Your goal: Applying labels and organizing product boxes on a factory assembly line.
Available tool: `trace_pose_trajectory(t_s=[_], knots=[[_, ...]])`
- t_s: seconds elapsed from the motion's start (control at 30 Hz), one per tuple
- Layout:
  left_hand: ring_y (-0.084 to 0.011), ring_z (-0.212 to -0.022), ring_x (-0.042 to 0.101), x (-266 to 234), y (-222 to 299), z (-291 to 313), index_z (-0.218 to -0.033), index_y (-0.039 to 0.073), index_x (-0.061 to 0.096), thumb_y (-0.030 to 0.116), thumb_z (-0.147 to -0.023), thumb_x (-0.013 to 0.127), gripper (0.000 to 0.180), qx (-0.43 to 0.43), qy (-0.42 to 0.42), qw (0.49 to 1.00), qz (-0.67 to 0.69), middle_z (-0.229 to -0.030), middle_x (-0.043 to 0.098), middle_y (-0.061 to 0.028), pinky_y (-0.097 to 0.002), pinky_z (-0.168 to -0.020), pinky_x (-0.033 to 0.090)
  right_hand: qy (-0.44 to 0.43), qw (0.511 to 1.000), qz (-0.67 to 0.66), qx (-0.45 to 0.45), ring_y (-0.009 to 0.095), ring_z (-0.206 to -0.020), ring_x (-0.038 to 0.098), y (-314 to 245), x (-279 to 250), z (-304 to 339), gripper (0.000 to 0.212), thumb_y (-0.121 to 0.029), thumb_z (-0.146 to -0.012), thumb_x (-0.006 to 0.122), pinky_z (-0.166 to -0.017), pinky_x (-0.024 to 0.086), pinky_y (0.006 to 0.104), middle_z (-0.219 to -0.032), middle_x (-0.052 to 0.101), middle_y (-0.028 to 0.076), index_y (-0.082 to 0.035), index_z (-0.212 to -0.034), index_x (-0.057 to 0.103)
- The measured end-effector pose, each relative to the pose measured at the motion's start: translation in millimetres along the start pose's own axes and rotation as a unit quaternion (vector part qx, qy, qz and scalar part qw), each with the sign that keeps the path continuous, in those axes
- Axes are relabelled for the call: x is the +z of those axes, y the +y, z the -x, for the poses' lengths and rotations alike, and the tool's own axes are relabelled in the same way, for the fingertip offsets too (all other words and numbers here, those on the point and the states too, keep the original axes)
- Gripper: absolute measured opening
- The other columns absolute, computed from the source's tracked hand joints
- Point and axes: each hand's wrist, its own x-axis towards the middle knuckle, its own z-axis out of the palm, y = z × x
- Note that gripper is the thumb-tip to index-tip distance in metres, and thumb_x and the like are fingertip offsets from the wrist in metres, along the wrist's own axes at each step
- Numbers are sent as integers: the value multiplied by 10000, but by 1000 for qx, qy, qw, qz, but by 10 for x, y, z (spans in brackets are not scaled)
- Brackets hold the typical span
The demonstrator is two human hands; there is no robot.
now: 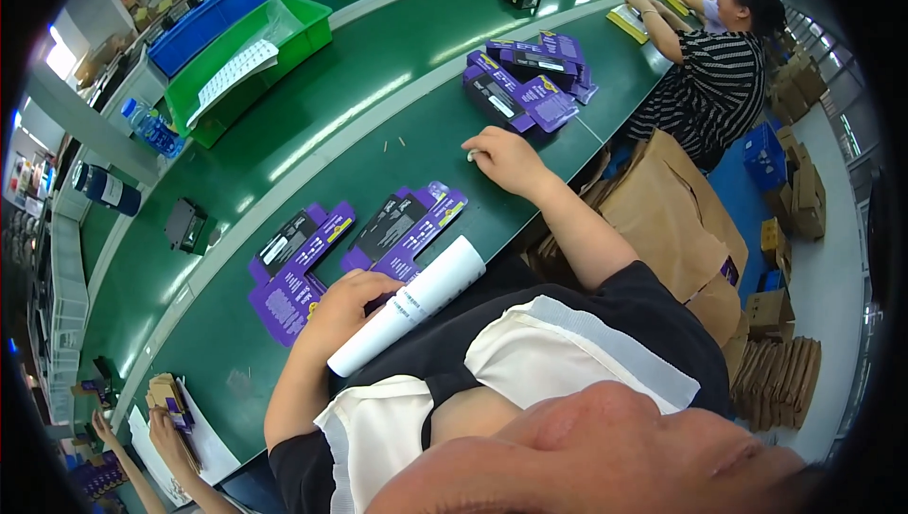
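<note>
My left hand (355,304) curls against a rolled white label sheet (409,308) with barcodes, which lies slantwise in front of my chest and hides some of the fingers. Just beyond it, flattened purple-and-black cartons (388,228) lie on the green table, another carton (291,273) to their left. On the right, my right hand (511,162) rests at the table with fingers pinched on a small white piece (472,155), too small to name. Farther off sits a pile of similar purple cartons (530,84).
A green bin (312,27) with a printed sheet, a blue bin (232,3) and a water bottle (151,128) stand at far left. Black boxes (185,226) lie on the belt. Brown cardboard (662,211) is at my right. Co-workers sit at both sides.
</note>
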Motion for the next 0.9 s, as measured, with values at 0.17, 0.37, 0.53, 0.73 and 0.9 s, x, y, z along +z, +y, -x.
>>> trace_pose_trajectory(t_s=[0.17,0.37,0.53,0.73,0.9], knots=[[-269,-965,608,8,-124,-24,-1095,50,696,79,-825,657,274,31,4,999,16,-1063,703,-70,-352,-869,478,167,958,-208,-105,154,-754,548,-676,-551,-42,259,59,-797,636,-691,452,251,-921,632,59,-31,-1035,685],[-295,-982,618,80,-255,8,-1096,45,693,111,-836,667,269,48,13,998,30,-1099,702,-86,-389,-899,491,287,748,-396,-449,168,-732,543,-1795,-1520,379,227,45,-805,593,-645,442,251,-965,635,89,-65,-981,686],[-298,-1003,615,76,-259,16,-1099,47,693,105,-832,670,274,54,17,997,43,-1111,702,-83,-394,-904,494,107,685,-480,-538,160,-730,532,-2248,-1330,514,207,-5,-819,594,-644,431,248,-976,635,79,-76,-990,685],[-291,-1012,614,61,-252,29,-1100,51,694,102,-831,671,275,32,5,999,21,-1102,703,-78,-392,-905,494,38,662,-500,-557,151,-728,519,-2377,-1136,572,190,-64,-835,596,-644,418,245,-988,633,67,-89,-1002,684],[-283,-1006,614,81,-253,18,-1101,61,698,100,-828,672,277,43,9,999,27,-1089,703,-73,-384,-895,496,34,654,-505,-562,144,-726,507,-2378,-1106,643,185,-114,-848,596,-643,407,242,-999,633,57,-100,-1011,682]])
